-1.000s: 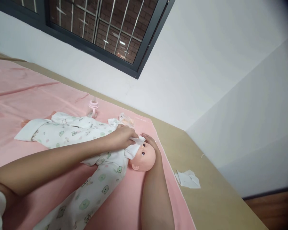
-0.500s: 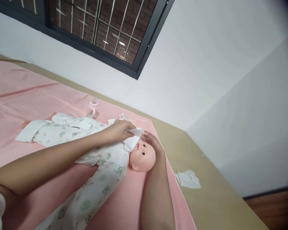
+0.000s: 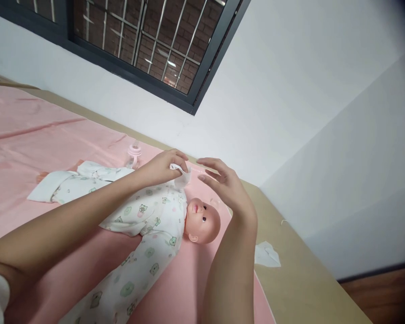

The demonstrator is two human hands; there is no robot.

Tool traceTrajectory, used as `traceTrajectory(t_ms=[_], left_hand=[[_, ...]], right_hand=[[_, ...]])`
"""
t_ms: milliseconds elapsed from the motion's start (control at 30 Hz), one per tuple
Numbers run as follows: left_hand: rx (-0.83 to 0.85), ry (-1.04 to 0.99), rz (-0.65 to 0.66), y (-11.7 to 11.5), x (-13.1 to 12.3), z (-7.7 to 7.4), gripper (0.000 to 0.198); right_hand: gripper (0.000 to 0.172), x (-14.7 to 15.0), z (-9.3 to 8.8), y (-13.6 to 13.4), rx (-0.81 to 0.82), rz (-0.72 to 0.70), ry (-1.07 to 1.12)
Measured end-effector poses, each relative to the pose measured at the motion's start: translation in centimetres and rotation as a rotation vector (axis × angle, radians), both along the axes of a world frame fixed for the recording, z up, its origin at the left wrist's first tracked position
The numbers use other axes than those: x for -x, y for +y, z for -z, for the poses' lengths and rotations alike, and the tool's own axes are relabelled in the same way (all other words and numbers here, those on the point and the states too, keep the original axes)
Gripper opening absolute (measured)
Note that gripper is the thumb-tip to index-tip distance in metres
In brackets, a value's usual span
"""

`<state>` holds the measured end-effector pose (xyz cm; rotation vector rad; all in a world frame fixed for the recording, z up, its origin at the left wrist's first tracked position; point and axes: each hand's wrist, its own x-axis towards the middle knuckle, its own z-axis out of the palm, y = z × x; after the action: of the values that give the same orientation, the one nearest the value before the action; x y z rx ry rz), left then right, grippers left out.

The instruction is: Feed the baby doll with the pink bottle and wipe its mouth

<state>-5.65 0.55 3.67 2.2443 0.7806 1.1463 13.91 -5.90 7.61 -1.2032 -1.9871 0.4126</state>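
A baby doll (image 3: 202, 222) in white printed clothes lies on its back on a pink sheet (image 3: 177, 274), its head toward the right. My left hand (image 3: 165, 167) is raised over the doll's chest, fingers closed on a crumpled white tissue (image 3: 181, 179). Across from it, my right hand (image 3: 227, 182) hangs above the doll's head, fingers stretched and apart, holding nothing. The two hands are close but do not touch. My left forearm hides part of the doll's middle.
A pink-topped baby bottle (image 3: 134, 155) stands behind the doll's legs. Another white tissue (image 3: 267, 254) lies on the tan surface (image 3: 300, 279) at right. A white wall (image 3: 229, 135) with a barred window (image 3: 148, 45) rises behind.
Both hands have lifted off the doll's face. The left hand moved up with the tissue, now more bunched; the right moved up and right from the head. The face is uncovered.
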Motion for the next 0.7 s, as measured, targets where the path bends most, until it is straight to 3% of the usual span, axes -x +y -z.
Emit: traceTrajectory(t_ms=[167,367,567,700], left_hand=[[-0.037,0.066,-0.044,-0.3,0.5,-0.5,0.023],[-0.030,0.095,-0.078,0.1,0.8,-0.7,0.029],[-0.029,0.032,-0.116,3.1,1.8,0.6,0.042],[0.058,-0.014,-0.250,5.7,3.3,1.3,0.048]], right_hand=[[0.013,1.8,0.4,0.3,-0.100,0.100,-0.175],[0.011,2.3,0.7,0.8,-0.063,0.082,-0.158],[0.009,1.5,1.3,2.0,0.031,0.193,-0.063],[0.012,0.9,1.3,2.6,0.063,0.296,-0.044]])
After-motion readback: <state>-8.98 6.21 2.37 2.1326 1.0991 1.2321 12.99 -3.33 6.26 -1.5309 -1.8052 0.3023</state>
